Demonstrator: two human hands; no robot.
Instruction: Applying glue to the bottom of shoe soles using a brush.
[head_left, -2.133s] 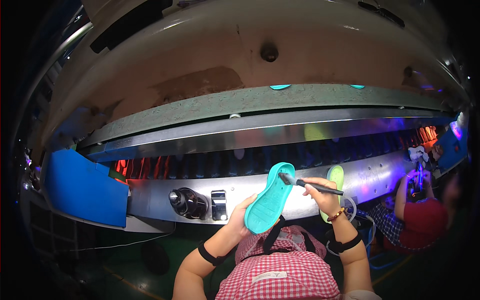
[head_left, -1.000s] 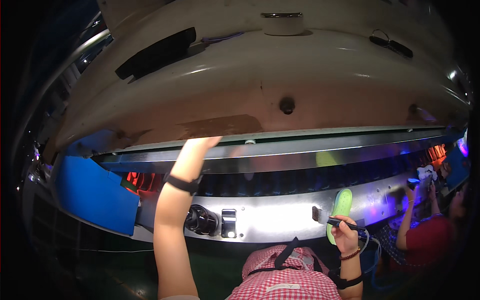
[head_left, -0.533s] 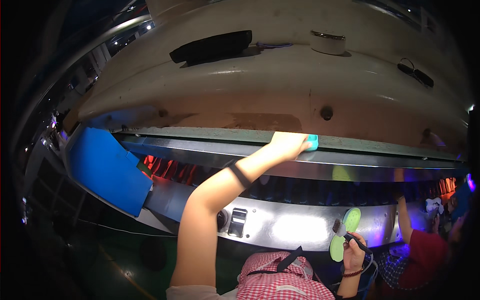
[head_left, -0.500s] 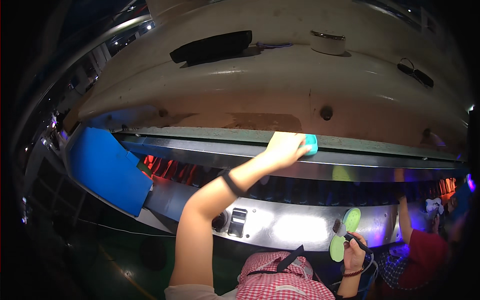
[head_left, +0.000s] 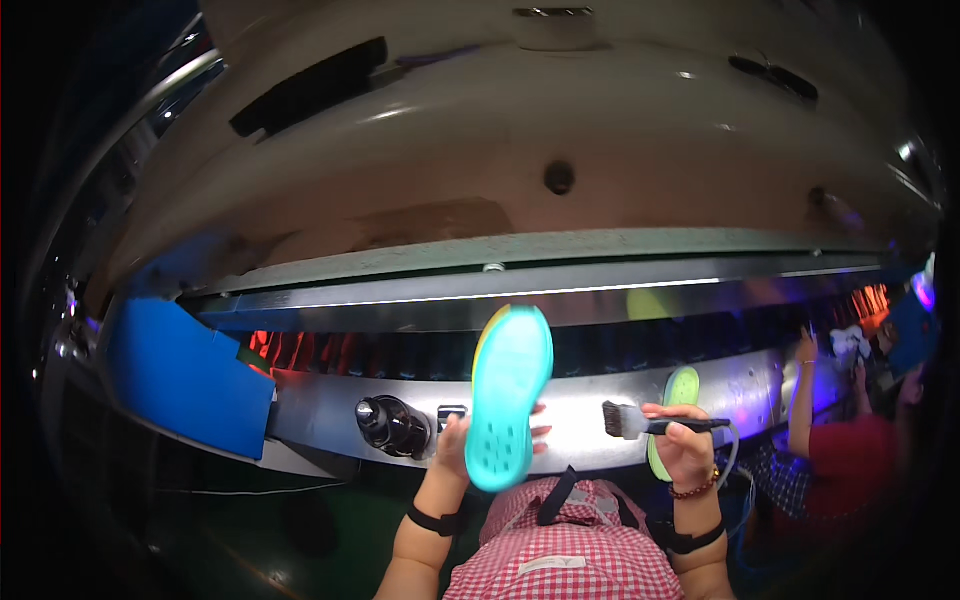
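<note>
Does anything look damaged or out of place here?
A dark brown patch stands out on the curved machine cover above the metal rail. It breaks the cover's lighter finish; stain or worn paint, I can't tell. The turquoise sole in the left hand shows no obvious damage.

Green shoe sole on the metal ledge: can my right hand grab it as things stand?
Probably not freely: the right hand appears close to the green shoe sole, but it holds a black-handled brush.

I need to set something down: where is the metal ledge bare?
The metal ledge is bare between blue panel and black cylinder, and between left hand and brush. It's crowded around the phone, beside the teal sole, and where the right hand overlaps green sole.
</note>
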